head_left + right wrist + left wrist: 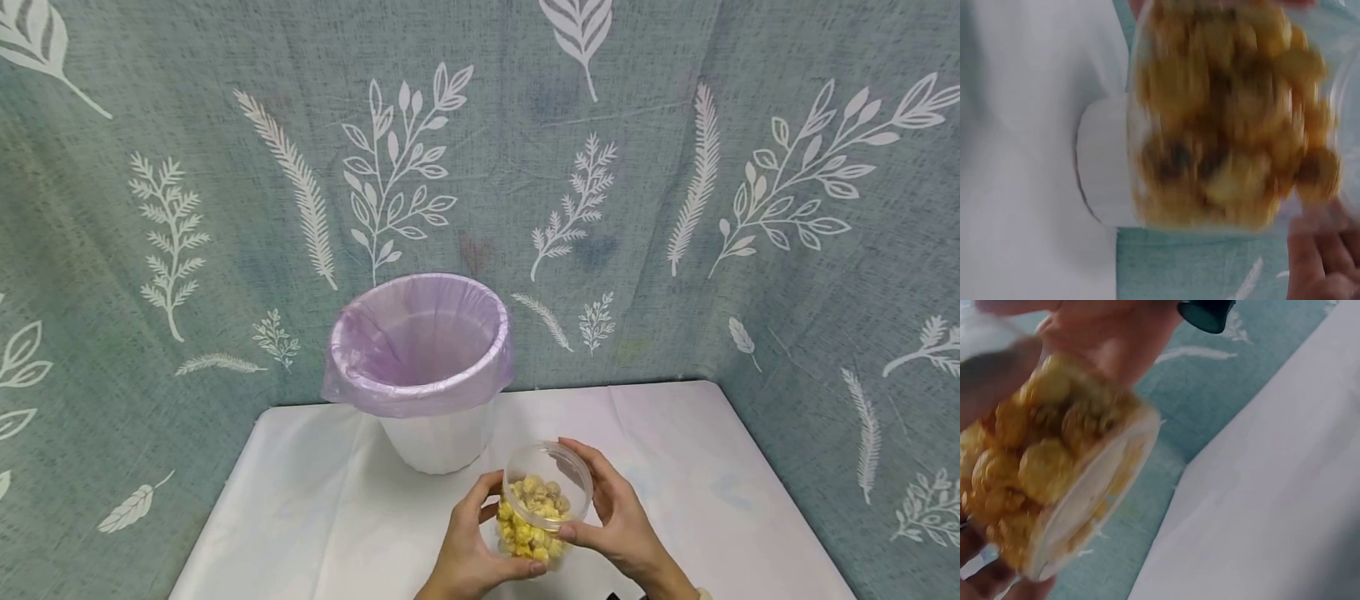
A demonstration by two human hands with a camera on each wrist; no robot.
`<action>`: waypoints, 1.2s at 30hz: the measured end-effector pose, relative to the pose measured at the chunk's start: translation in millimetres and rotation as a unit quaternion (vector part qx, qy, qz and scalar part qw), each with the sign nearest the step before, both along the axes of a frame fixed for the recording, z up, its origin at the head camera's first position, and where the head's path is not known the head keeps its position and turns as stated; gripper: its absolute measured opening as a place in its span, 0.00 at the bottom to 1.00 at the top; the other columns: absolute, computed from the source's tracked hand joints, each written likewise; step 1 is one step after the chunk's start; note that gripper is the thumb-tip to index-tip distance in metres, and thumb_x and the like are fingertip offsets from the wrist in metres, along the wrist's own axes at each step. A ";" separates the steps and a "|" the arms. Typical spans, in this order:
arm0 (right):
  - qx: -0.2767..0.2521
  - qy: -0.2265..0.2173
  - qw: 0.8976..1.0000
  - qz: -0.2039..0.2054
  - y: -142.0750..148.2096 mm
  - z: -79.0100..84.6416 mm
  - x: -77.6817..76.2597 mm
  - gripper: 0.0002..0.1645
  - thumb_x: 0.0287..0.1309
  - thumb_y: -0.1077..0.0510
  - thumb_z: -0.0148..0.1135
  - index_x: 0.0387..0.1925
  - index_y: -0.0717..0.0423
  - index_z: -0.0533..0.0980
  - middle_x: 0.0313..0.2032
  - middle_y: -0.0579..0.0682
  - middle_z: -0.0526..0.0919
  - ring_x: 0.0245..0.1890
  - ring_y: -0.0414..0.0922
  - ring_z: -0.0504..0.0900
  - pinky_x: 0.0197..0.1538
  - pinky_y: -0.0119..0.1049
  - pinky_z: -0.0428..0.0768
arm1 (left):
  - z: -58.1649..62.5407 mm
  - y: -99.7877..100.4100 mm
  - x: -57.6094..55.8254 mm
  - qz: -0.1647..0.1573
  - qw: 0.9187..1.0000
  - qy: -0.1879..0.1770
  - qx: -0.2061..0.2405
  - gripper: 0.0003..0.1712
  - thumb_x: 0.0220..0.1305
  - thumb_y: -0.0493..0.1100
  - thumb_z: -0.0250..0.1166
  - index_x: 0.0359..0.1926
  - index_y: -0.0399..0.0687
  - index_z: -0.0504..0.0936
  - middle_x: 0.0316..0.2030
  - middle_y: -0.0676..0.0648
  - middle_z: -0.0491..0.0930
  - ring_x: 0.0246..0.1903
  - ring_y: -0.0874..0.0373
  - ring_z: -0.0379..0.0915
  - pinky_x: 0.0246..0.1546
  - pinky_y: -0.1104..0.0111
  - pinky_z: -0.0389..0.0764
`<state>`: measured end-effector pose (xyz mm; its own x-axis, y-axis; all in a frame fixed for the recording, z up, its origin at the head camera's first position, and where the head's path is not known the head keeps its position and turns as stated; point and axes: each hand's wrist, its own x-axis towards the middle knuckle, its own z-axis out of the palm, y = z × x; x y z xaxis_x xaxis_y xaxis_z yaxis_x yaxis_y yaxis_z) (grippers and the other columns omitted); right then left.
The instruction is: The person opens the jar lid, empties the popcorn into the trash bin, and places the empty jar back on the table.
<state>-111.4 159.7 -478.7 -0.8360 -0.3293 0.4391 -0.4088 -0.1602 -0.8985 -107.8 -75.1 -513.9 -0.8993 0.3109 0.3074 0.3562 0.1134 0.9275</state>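
A clear plastic jar [517, 542] of yellow popcorn [534, 496] is held between both hands over the near part of the table, its round top facing the head camera. My left hand [471, 542] grips the lower body, thumb along the near side and fingers behind. Around the upper rim on the other side, my right hand [621, 523] curls its thumb and fingers. The jar's pale base [1100, 494] shows tilted in the left wrist view. Blurred popcorn [1229, 119] fills much of the right wrist view.
Behind the hands, a white bin [438, 437] with a purple liner bag [420, 400] folded over its rim stands on the white-covered table [660, 450]. A grey-green leaf-patterned curtain [480, 167] encloses the back and sides. A small dark object [613, 596] shows at the bottom edge.
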 end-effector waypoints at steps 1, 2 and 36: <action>-0.005 -0.001 1.000 0.019 1.9 0.3 -0.6 0.51 0.57 0.74 0.73 0.79 0.63 0.59 0.71 0.68 0.68 0.69 0.50 0.73 0.68 0.37 0.75 | 0.6 -1.9 -0.4 -0.018 1.000 -0.005 0.006 0.51 0.45 0.46 0.88 0.70 0.56 0.73 0.61 0.53 0.79 0.58 0.51 0.76 0.57 0.56 0.83; -0.010 -0.004 0.999 0.037 3.8 0.7 -1.0 0.51 0.58 0.73 0.73 0.79 0.64 0.59 0.71 0.68 0.68 0.69 0.52 0.73 0.68 0.39 0.75 | 1.0 -3.9 -0.8 -0.036 0.999 -0.008 0.010 0.51 0.45 0.45 0.88 0.70 0.55 0.73 0.61 0.52 0.79 0.59 0.50 0.76 0.58 0.56 0.82; 0.006 -0.008 1.000 -0.022 -7.0 -1.7 8.0 0.57 0.54 0.73 0.76 0.81 0.55 0.58 0.76 0.61 0.66 0.72 0.48 0.69 0.70 0.33 0.71 | -2.6 3.9 6.4 0.029 0.999 0.004 -0.016 0.52 0.42 0.51 0.89 0.68 0.53 0.73 0.60 0.56 0.79 0.57 0.53 0.76 0.56 0.57 0.83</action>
